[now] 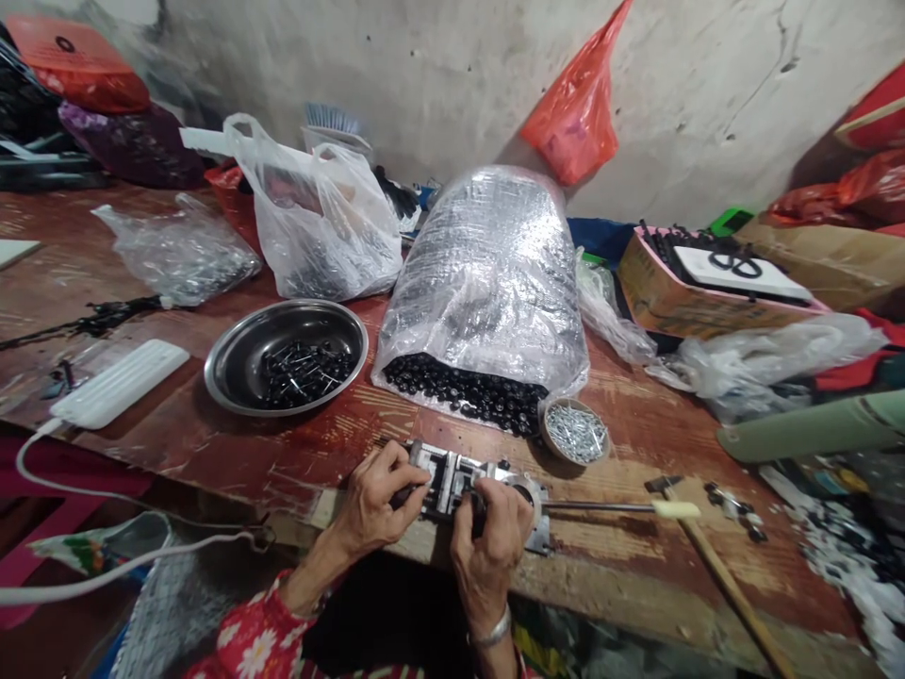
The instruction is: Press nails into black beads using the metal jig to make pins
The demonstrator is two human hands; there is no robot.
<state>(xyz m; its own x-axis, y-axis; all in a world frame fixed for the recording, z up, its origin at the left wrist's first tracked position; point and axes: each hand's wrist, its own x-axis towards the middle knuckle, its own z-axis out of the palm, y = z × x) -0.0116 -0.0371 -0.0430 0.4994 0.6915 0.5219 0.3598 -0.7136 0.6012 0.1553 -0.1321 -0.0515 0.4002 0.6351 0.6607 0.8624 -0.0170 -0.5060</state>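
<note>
My left hand (pixel 371 500) grips one side of a small steel bench jig (pixel 452 481) clamped at the front edge of the wooden workbench (pixel 283 453). My right hand (pixel 491 547) closes on a black part (pixel 479 514) at the jig's other end, and its fingers hide most of that part. A steel rod with a cream handle (pixel 622 507) runs rightward from the jig. Just beyond my hands stands a small round tin of silver screws (pixel 574 432). Behind it lies a large clear bag of black beaded parts (pixel 481 283).
A steel bowl of black parts (pixel 287 356) sits left of the big bag. Further back are bulging plastic bags (pixel 318 222). A white power strip (pixel 120 382) trails its cable off the bench. A wood-handled hammer (pixel 728 566) lies at right, by a cardboard box (pixel 699 292).
</note>
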